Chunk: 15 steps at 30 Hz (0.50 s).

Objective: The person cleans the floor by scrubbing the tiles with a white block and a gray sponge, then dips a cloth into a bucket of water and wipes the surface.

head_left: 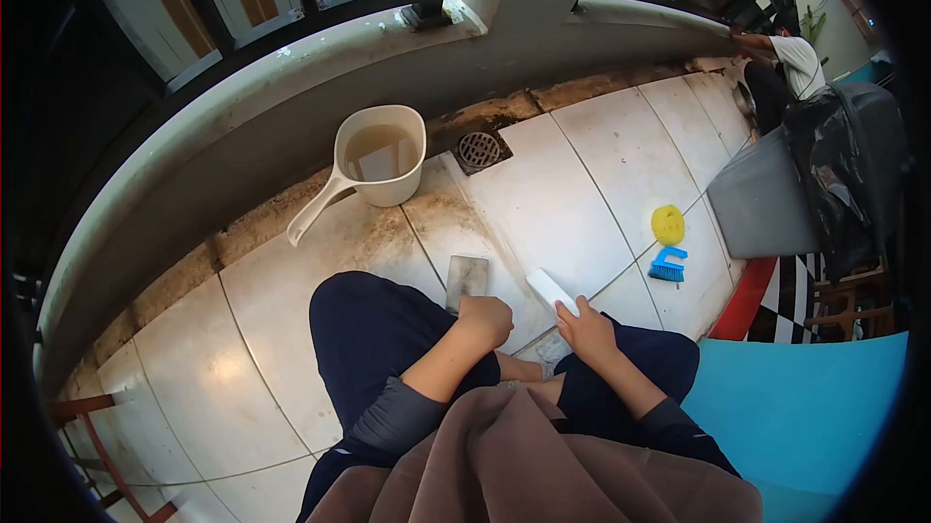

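Note:
My left hand is closed at the lower end of a grey-stained sponge block, which lies close to the floor tiles; its fingertips are partly hidden. In my right hand is a clean white sponge block, gripped at its near end and pointing forward left. Ahead of my left hand, a cream water dipper stands upright on the tiles with cloudy water in it. Brown dirt stains the tiles between the dipper and my knees.
A round drain grate sits by the wall. To the right are a yellow scrubber, a blue brush, a grey bin with a black bag, and a turquoise surface. Another person crouches at the far right.

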Tool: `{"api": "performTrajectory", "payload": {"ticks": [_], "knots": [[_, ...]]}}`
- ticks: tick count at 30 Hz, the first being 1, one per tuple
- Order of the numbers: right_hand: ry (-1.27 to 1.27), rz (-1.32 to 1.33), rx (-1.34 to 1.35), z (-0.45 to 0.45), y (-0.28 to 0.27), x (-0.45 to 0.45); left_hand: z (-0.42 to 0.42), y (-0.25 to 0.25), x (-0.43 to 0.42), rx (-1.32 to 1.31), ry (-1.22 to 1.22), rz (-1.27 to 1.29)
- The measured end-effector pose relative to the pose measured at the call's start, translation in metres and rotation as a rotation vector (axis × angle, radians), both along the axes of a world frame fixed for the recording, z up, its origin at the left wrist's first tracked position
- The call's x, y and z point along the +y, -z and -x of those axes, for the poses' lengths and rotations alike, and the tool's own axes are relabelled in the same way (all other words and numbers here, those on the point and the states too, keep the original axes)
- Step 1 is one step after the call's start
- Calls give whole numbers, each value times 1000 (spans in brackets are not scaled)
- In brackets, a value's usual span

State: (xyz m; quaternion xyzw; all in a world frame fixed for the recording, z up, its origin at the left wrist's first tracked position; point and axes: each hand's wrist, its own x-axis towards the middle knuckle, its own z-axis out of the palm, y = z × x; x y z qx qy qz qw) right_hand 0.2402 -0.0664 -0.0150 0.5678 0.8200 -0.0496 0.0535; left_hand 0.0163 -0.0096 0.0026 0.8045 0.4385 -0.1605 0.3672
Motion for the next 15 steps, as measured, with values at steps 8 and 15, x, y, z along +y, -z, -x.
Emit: {"api": "performTrajectory", "payload": {"ticks": [8, 15], "knots": [[36, -92, 49, 28, 12, 51, -9, -3, 2, 9, 54, 10], [20, -116, 90, 53, 21, 107, 1, 5, 0, 14, 15, -2]]}}
